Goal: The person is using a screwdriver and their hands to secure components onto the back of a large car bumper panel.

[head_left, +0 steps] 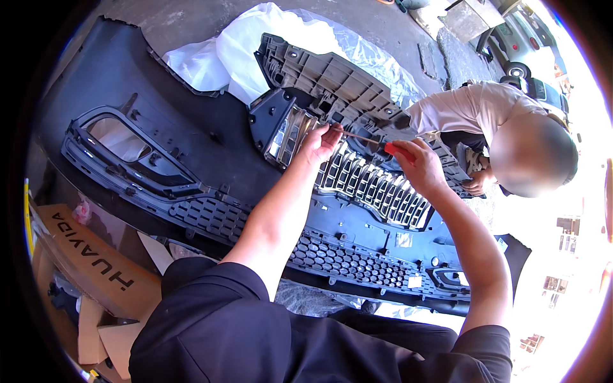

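Note:
My right hand (421, 167) grips the red handle of a screwdriver (399, 150). Its thin shaft runs left toward my left hand (321, 144). There the left fingers are pinched together around the tip; whatever small thing they hold is hidden. Both hands are over the back of a large black car bumper (211, 150). Beneath them lies a chrome-and-black grille (377, 188), set in the bumper's middle. A grey-black ribbed plastic panel (332, 76) stands along the grille's far edge.
At the right a person (472, 112) in a light shirt bends over the panel's end, one hand on it. White plastic wrapping (255, 45) lies behind the bumper. Cardboard boxes (96, 262) stand at lower left. A bench (469, 22) is at the far right.

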### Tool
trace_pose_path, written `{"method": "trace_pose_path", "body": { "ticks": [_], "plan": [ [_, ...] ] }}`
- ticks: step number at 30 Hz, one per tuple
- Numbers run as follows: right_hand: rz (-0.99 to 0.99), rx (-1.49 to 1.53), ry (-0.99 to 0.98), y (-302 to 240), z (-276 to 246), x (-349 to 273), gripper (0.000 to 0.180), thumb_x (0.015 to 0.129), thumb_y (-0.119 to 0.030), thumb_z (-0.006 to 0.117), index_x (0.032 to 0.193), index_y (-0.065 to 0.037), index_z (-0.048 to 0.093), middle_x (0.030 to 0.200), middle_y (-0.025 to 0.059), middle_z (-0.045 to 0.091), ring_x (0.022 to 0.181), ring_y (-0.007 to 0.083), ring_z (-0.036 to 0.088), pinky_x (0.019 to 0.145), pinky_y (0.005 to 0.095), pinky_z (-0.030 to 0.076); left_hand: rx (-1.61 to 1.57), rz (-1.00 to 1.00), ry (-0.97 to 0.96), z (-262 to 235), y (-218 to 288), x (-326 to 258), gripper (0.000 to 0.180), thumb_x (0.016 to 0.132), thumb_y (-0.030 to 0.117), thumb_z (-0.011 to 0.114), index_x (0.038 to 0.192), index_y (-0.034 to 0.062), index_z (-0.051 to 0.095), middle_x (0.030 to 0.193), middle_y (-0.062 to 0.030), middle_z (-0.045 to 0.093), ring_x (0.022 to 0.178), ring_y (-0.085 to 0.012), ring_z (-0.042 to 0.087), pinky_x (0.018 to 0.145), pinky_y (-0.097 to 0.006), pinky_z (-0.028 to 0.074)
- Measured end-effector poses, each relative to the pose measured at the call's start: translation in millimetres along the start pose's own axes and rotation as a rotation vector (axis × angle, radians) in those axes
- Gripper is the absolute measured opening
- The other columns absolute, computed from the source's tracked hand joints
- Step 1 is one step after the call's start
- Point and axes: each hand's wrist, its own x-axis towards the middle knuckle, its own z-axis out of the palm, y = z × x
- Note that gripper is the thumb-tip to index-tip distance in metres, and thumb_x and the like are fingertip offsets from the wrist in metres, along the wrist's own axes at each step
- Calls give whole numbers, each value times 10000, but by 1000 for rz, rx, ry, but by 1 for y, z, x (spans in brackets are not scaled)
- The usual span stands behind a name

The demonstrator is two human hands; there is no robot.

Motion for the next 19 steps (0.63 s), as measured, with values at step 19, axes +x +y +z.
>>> {"method": "trace_pose_path", "body": {
  "ticks": [19],
  "plan": [
    [-11,-47,12,-11,8,32,283,961,-270,690,1210,-153,757,1025,112,678,901,322,704,815,402,565,-175,61,-53,-5,11,9,285,1043,109,566,1219,-112,608,1176,-251,712,1117,-355,711,1008,-464,604]
  ]
}}
